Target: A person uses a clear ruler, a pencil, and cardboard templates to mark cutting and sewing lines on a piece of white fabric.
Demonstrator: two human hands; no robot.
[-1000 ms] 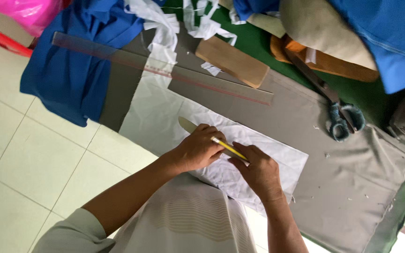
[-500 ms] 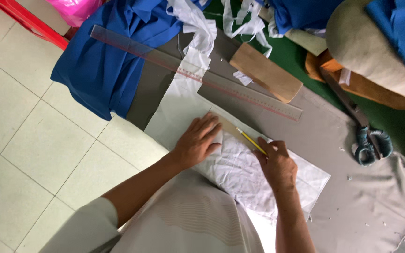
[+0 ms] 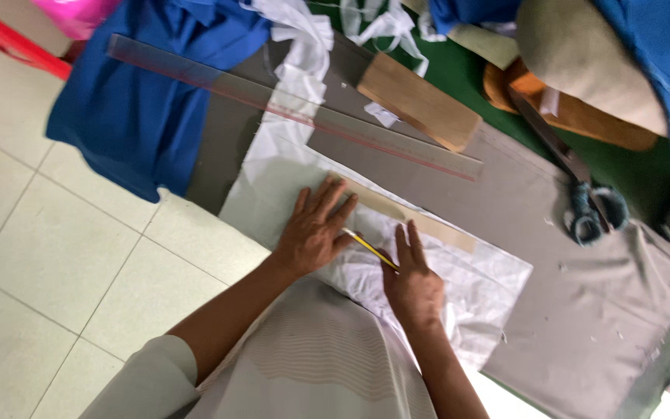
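My left hand (image 3: 316, 229) lies flat, fingers spread wide, on the crinkled white sheet (image 3: 459, 287) spread over the grey cloth (image 3: 583, 326). My right hand (image 3: 412, 283) presses the same sheet and grips a thin yellow pencil (image 3: 370, 248), whose tip sits by my left fingers (its back end is hidden under my palm). A tan paper strip (image 3: 420, 219) runs just beyond my fingertips, its near end covered by my left hand. The grey-handled scissors (image 3: 583, 206) are blurred.
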